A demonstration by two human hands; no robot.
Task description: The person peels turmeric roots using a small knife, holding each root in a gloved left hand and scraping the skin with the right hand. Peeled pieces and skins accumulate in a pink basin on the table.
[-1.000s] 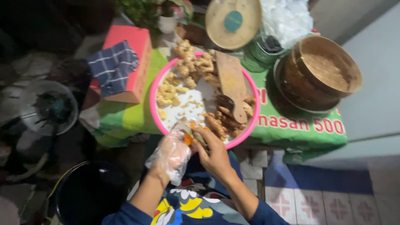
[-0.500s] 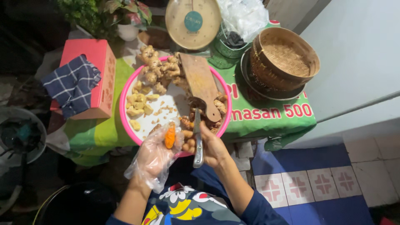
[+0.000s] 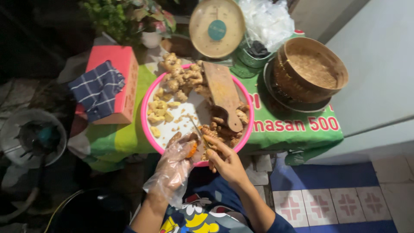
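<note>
My left hand (image 3: 177, 162), in a clear plastic glove, holds an orange root piece (image 3: 192, 149) at the near rim of a round pink tray (image 3: 144, 110). My right hand (image 3: 224, 160) grips a small knife (image 3: 199, 131) whose blade points up over the tray, right beside the orange piece. The tray holds peeled yellowish root pieces (image 3: 160, 108) on the left, unpeeled knobbly roots (image 3: 183, 75) at the back and more brown ones (image 3: 224, 127) on the right. A wooden cutting board (image 3: 222, 92) lies tilted across the tray.
A pink box (image 3: 114, 80) with a checked cloth (image 3: 97, 88) sits left of the tray. Behind stand a round weighing scale (image 3: 215, 28), plastic bags (image 3: 267, 19) and a round woven basket (image 3: 310, 71). A green cloth (image 3: 293, 127) covers the table. A fan (image 3: 32, 138) lies lower left.
The view has shifted so the tray sits higher and more central. My hands have come together at the tray's near rim, with the knife now raised against the orange piece.
</note>
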